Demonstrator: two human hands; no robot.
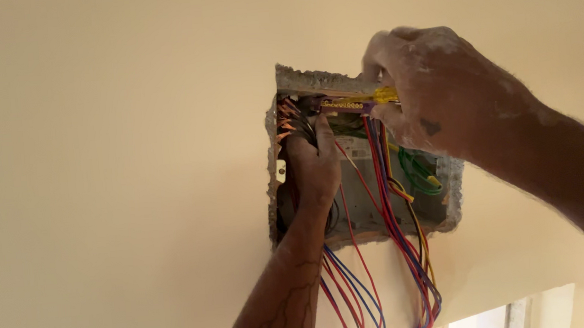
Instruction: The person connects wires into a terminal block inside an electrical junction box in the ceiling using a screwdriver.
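Two hands are seen at a rough-edged recessed wall box (441, 204) in the head view. A yellow-handled screwdriver (385, 95) is held in the right hand (432, 94), grip closed tight, its tip at a purple terminal strip (344, 103) near the box's top. The left hand (314, 166) is wrapped round a bundle of red and blue wires (357, 284) inside.
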